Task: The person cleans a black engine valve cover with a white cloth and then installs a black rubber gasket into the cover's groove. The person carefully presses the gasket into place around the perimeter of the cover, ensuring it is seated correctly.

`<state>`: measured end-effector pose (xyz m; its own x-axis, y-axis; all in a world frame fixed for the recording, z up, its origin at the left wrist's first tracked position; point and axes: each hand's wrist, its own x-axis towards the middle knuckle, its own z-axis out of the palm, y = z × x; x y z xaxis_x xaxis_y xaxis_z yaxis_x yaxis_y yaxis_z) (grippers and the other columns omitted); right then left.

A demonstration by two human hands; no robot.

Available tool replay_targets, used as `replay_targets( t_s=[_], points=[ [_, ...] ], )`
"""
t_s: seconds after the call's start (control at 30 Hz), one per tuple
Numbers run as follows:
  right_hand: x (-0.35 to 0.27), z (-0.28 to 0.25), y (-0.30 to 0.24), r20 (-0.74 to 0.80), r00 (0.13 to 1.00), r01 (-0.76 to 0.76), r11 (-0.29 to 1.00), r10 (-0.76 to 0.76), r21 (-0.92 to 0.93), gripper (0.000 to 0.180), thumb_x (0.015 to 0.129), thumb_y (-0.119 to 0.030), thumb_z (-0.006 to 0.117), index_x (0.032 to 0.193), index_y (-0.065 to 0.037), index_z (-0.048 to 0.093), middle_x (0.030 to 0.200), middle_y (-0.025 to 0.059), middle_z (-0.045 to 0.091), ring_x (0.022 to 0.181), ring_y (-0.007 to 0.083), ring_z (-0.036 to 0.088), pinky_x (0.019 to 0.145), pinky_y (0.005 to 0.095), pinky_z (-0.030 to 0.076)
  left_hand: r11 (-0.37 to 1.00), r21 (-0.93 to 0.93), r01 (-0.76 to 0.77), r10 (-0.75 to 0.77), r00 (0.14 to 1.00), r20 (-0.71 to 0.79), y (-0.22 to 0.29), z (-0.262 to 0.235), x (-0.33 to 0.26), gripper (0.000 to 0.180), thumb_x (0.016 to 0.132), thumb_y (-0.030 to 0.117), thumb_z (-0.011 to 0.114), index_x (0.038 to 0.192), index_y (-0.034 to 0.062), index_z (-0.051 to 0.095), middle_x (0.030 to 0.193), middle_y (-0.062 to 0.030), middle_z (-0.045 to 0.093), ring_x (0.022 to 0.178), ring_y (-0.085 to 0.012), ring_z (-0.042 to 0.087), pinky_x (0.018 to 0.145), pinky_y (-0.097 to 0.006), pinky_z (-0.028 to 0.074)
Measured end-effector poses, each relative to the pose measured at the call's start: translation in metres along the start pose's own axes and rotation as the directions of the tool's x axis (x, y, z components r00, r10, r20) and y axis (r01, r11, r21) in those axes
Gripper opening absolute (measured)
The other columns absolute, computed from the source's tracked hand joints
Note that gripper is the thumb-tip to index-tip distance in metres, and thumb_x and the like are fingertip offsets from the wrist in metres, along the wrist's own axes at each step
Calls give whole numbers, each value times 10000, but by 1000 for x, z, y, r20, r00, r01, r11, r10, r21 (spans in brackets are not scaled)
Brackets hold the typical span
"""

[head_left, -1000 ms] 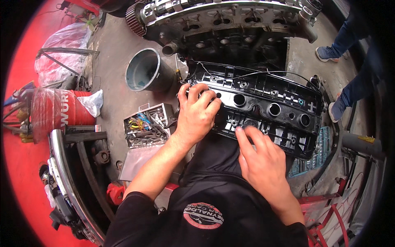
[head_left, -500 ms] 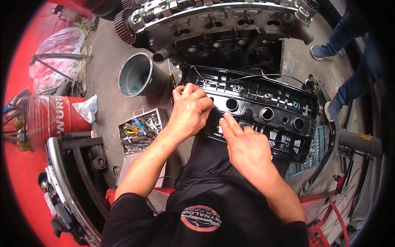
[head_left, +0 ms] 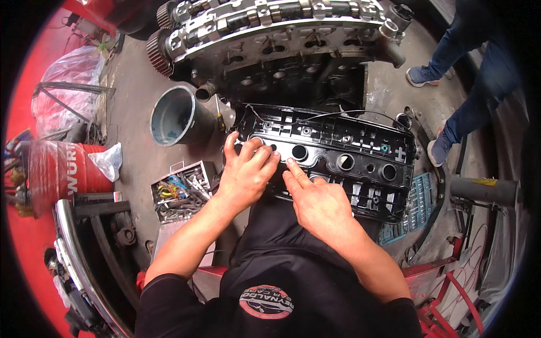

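Observation:
A black engine valve cover (head_left: 369, 155) lies across my lap, its ribbed side and row of round holes facing up. My left hand (head_left: 246, 176) rests over the cover's left end, fingers bent and apart, tips touching the surface; what lies beneath them is hidden. My right hand (head_left: 321, 207) is palm down, index and middle fingers stretched out, tips touching the cover near a round hole left of centre. A thin dark cord (head_left: 321, 114) curves loosely along the far edge. I cannot tell whether it is attached.
Beyond the cover stands an engine with an exposed cylinder head (head_left: 270, 34). A grey bucket (head_left: 180, 118), a metal toolbox of hand tools (head_left: 180, 194) and a red drum (head_left: 73, 169) are left. Right are a teal socket set (head_left: 414, 205) and another person's legs (head_left: 451, 101).
The view has shifted, so the scene sits slightly left and the cover lower. My left fingers have spread apart a little; my right fingertips stay on the cover beside the same hole.

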<state>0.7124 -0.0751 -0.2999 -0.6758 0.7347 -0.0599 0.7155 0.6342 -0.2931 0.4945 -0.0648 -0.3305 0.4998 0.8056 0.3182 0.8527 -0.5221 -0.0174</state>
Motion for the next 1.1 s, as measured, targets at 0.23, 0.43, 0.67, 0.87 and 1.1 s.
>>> replay_targets(
  t_s=[0.23, 0.43, 0.67, 0.87, 1.1],
  points=[
    [-36, -36, 0, -2, 985, -171, 985, 171, -31, 556, 831, -106, 643, 1386, -94, 622, 1511, 140, 563, 843, 252, 726, 680, 377, 609, 998, -16, 63, -62, 996, 60, 18, -9, -5, 450, 755, 97, 692, 1204, 111, 708, 1164, -47, 609, 1188, -267, 542, 1136, -614, 258],
    [-25, -15, 20, -38, 984, -180, 964, 176, -197, 537, 859, -137, 607, 1387, -40, 634, 1518, 110, 572, 734, 219, 705, 639, 351, 594, 982, -51, 184, -180, 981, 65, 44, -4, -11, 531, 757, 83, 718, 1278, 181, 701, 1265, -61, 577, 1260, -298, 491, 1130, -612, 250],
    [-26, -10, 31, -94, 985, -157, 979, 146, -128, 548, 847, -125, 616, 1392, -69, 642, 1495, 95, 592, 710, 235, 710, 635, 361, 593, 971, -61, 233, -226, 968, 107, 23, -14, -11, 517, 741, 51, 725, 1248, 151, 725, 1341, -68, 578, 1341, -333, 439, 1134, -643, 231],
    [-27, -8, 25, -58, 982, -188, 963, 180, -192, 551, 861, -139, 606, 1409, -79, 628, 1553, 100, 538, 751, 222, 703, 627, 363, 594, 969, -39, 243, -236, 962, 135, 27, -12, -15, 550, 740, 63, 728, 1280, 162, 706, 1478, -62, 540, 1426, -369, 378, 1143, -664, 220],
    [-14, -15, -20, -16, 997, 73, 991, -75, -108, 540, 897, -143, 585, 1431, -66, 594, 1557, 98, 532, 768, 222, 689, 623, 366, 598, 938, -115, 326, -337, 938, -85, 25, -24, -25, 432, 778, 67, 773, 1202, 137, 729, 1312, -82, 652, 1298, -365, 499, 1085, -548, 360]
  ],
)
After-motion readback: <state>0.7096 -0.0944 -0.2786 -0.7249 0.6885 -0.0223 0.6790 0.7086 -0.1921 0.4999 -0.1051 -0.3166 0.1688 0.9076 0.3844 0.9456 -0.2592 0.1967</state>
